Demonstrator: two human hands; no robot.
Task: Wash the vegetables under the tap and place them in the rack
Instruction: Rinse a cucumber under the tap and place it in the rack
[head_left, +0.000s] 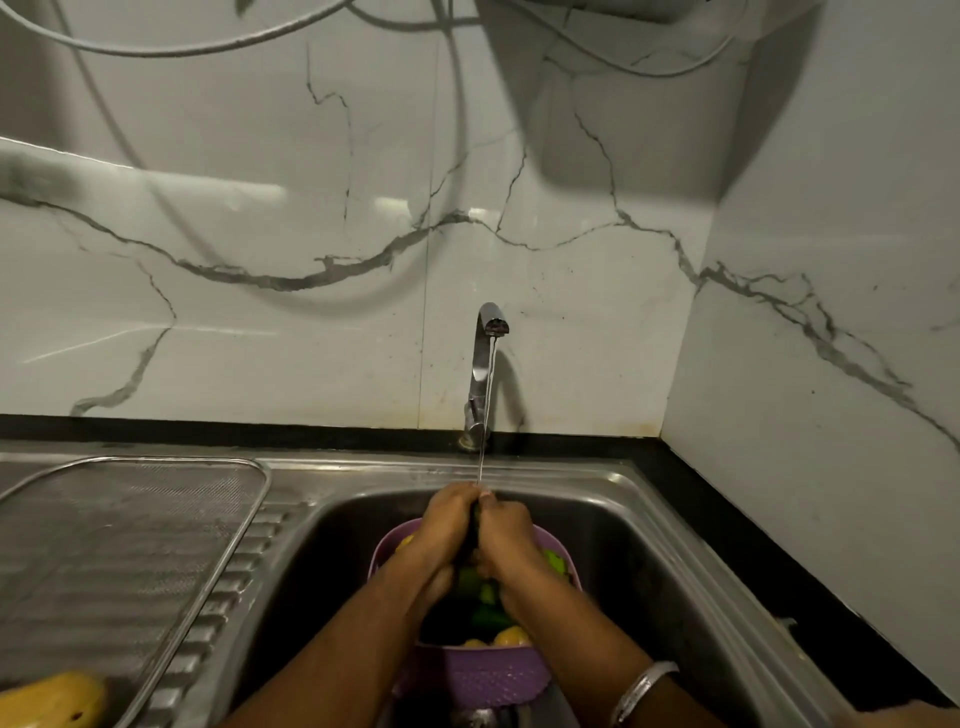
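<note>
Water runs from the chrome tap (485, 358) onto my two hands, pressed together over the sink (613, 525). My left hand (444, 525) and my right hand (506, 535) both clasp a dark green vegetable (474, 525), mostly hidden between the palms. Below them a purple perforated basket (483, 675) sits in the sink basin, holding green vegetables (485, 597) and yellow ones (511, 635). A wire mesh rack (130, 525) lies on the drainboard at the left, with one yellow vegetable (52, 699) at its near end.
White marble wall tiles rise behind the sink and at the right. A black counter edge (779, 545) frames the sink. Cables hang across the wall at the top. A silver bangle (641, 686) is on my right wrist.
</note>
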